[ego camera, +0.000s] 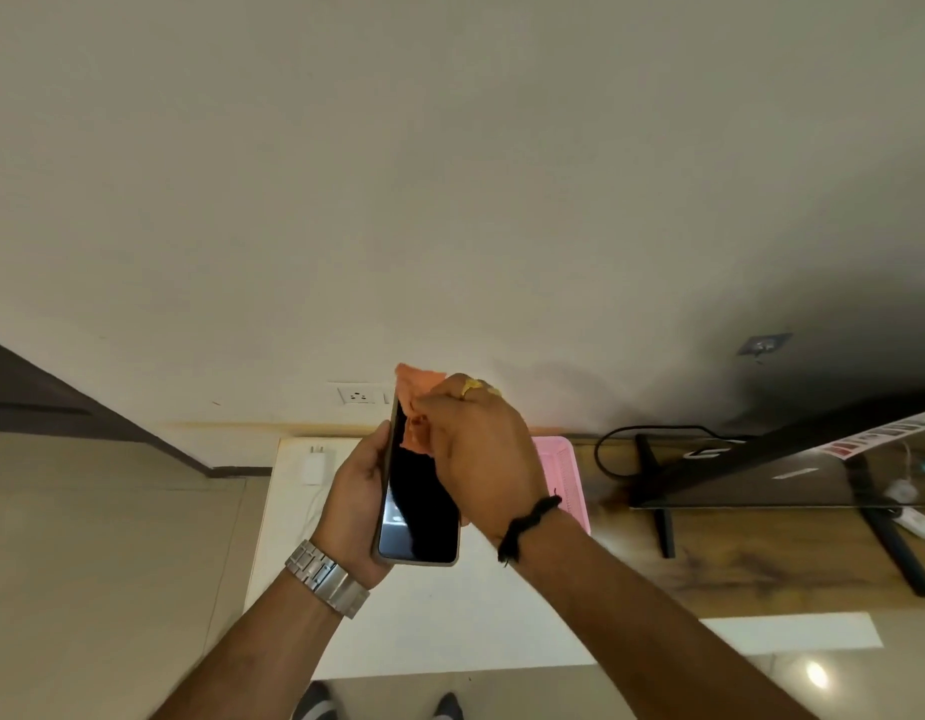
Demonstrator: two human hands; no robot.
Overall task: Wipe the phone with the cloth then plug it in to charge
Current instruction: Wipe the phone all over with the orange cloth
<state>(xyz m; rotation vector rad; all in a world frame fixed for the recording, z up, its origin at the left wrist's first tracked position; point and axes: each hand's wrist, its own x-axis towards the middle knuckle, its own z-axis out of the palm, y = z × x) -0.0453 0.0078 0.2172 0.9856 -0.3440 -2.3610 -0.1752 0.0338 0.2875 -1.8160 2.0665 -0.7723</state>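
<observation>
My left hand [357, 504] grips a black-screened phone [421, 504] from its left edge and back, holding it upright above a white table [450, 615]. An orange cloth [416, 407] is bunched in my right hand [476, 449], which presses it against the upper part of the screen. A white charger plug [313, 464] with its thin white cable lies on the table's far left corner. On the wall behind sits a white socket [360, 394], partly hidden by the phone's top.
A pink plastic basket [564, 475] stands on the table behind my right wrist. To the right, a wooden surface [735, 558] carries a TV [793, 470] on black legs, a black cable and a white power strip [917, 524]. My feet show at the bottom.
</observation>
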